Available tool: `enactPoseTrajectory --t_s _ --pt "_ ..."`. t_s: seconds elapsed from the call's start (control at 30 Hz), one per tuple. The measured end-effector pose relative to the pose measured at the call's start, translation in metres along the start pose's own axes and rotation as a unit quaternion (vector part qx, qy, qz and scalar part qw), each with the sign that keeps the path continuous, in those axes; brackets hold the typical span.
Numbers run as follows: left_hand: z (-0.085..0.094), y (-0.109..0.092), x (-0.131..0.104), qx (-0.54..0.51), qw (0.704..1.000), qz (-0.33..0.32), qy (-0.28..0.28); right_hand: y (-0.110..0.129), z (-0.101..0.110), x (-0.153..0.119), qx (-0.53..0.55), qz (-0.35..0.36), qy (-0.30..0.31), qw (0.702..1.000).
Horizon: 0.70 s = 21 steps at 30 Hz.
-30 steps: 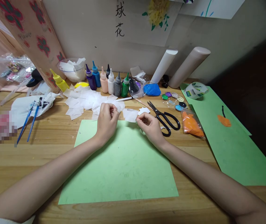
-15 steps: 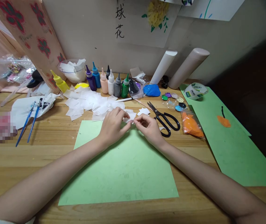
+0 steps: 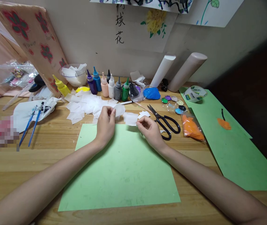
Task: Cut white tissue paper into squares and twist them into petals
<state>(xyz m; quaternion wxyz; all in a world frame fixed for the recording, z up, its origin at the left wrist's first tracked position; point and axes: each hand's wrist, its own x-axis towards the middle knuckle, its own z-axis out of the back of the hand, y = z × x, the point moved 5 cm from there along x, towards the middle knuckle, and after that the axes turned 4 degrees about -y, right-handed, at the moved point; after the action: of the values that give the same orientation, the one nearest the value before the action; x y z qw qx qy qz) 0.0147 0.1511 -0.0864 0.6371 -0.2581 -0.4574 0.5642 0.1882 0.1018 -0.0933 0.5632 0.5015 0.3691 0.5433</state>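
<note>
Head view, right hand (image 3: pixel 150 130) pinching paper (image 3: pixel 130 119) edge

wall sheet (image 3: pixel 138 40) reads "球花", tape roll (image 3: pixel 195 94) reads "deli".

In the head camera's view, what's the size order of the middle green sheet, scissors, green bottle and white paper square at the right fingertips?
1. Middle green sheet
2. Scissors
3. White paper square and green bottle: too alike to rank

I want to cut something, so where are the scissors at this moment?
In the head view, the scissors lie right of centre, between the right hand and the bagged orange clay.
</note>
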Motion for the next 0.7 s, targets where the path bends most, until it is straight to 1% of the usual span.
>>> enactPoseTrajectory --t_s 0.07,0.1,0.17,0.2,0.27,0.33,0.4,0.7 --pt "0.003 0.001 0.001 0.011 1.000 0.000 -0.028 0.000 -0.001 0.000 -0.005 -0.002 0.001 1.000" --pt "0.005 -0.002 0.000 0.026 0.999 -0.022 -0.043 0.000 -0.001 0.000 -0.008 -0.002 0.002 1.000" --pt "0.007 -0.014 -0.004 0.063 0.991 -0.102 -0.059 0.000 -0.001 0.000 -0.012 -0.002 0.004 1.000" --pt "0.005 -0.022 -0.008 0.081 0.984 -0.154 -0.048 0.000 -0.001 0.000 -0.012 -0.002 0.004 1.000" --pt "-0.001 -0.034 -0.016 0.105 0.962 -0.252 0.014 0.000 -0.002 0.000 -0.007 0.000 0.010 1.000" --pt "-0.008 -0.040 -0.024 0.118 0.939 -0.313 0.075 0.000 -0.003 0.000 -0.002 0.001 0.020 1.000" --pt "-0.011 -0.041 -0.026 0.121 0.932 -0.328 0.097 0.001 -0.003 0.000 0.000 0.004 0.027 1.000" --pt "-0.009 -0.036 -0.025 0.100 0.941 -0.312 0.084 0.002 -0.003 0.000 -0.011 0.023 0.037 0.999"
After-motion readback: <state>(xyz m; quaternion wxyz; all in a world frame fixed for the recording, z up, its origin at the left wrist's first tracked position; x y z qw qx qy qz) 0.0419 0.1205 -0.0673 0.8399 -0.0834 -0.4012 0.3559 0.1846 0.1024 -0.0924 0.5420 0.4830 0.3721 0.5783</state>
